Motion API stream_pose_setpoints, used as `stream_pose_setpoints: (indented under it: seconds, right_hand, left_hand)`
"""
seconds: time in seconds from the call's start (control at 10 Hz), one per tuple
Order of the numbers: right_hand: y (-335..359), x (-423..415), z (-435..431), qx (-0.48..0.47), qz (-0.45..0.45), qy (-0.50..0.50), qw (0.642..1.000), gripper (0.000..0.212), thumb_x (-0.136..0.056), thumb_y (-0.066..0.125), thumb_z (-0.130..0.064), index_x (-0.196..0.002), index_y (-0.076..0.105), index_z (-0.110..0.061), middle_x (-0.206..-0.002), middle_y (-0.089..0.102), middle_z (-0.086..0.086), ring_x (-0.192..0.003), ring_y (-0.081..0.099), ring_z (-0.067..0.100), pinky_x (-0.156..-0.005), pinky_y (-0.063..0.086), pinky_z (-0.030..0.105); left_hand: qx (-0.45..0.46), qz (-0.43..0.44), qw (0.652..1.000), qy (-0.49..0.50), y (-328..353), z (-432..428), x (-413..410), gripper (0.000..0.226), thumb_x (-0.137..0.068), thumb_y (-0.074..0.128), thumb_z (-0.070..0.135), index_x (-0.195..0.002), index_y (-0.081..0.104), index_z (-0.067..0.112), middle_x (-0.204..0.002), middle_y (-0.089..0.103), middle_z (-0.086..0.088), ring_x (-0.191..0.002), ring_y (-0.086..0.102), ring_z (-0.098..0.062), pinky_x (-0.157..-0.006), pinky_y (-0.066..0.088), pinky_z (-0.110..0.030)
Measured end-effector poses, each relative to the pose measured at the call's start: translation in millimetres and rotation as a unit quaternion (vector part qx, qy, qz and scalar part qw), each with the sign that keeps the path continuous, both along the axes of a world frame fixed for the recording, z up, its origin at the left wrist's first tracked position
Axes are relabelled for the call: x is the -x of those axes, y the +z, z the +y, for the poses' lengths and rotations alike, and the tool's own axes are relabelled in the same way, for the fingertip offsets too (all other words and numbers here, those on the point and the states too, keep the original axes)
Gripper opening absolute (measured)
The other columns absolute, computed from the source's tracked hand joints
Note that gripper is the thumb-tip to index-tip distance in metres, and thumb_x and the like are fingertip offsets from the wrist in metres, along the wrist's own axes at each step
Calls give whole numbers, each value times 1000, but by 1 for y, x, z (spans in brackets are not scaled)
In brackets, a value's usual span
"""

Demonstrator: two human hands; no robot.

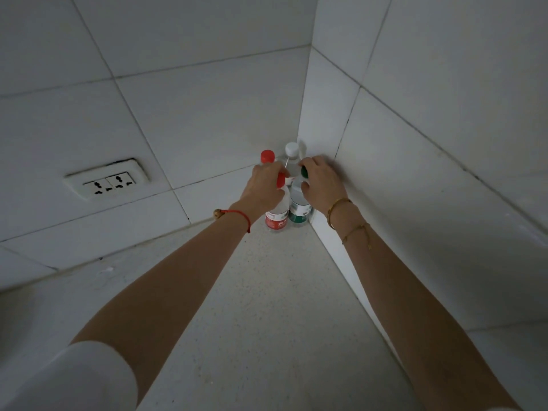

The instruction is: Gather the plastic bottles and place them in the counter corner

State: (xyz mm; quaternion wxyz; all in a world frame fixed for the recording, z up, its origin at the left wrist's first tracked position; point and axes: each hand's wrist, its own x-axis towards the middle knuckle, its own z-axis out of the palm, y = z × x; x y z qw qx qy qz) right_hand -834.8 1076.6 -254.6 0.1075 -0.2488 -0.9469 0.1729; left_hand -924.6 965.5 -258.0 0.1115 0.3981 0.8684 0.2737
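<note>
Several plastic bottles stand upright together in the counter corner. My left hand (265, 185) grips the neck of a red-capped bottle with a red label (276, 221). My right hand (321, 180) is closed on the top of a green-capped bottle with a green label (300, 213). Behind them stand a second red-capped bottle (267, 156) and a white-capped bottle (291, 149), tight against the tiled walls. Both front bottles rest on the speckled counter (267, 307). My hands hide most of the rear bottles' bodies.
White tiled walls meet at the corner (302, 114), one on the left and one on the right. A double wall socket (108, 182) sits on the left wall above the counter. The counter stretches toward me between my forearms.
</note>
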Motion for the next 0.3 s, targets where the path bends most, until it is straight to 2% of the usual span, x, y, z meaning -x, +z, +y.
stream_pose_setpoints:
  seconds: [0.1,0.2,0.3]
  right_hand:
    - [5,-9,-6,-2,6,-14,1000,41,-89,57,-7,-129,49,-9,-131,51,14,-118,51,27,-102,45,31]
    - [10,-22,-14,9,35,-32,999,41,-89,57,-8,-129,50,-10,-132,52,12,-122,48,26,-104,40,29]
    - [13,-39,-29,4,56,-41,998,43,-90,56,-11,-132,48,-10,-133,54,10,-124,47,26,-108,36,31]
  left_hand:
    - [-7,-37,999,-13,3,-6,-5,51,-83,63,4,-130,48,16,-129,54,-7,-122,49,-24,-104,41,-33]
    - [-36,-68,997,-11,6,-14,-11,58,-84,60,1,-137,41,16,-135,50,-6,-125,47,-22,-99,37,-24]
    - [-47,-58,997,-20,12,-28,-22,59,-83,60,4,-138,40,16,-138,45,-7,-129,42,-23,-104,34,-28]
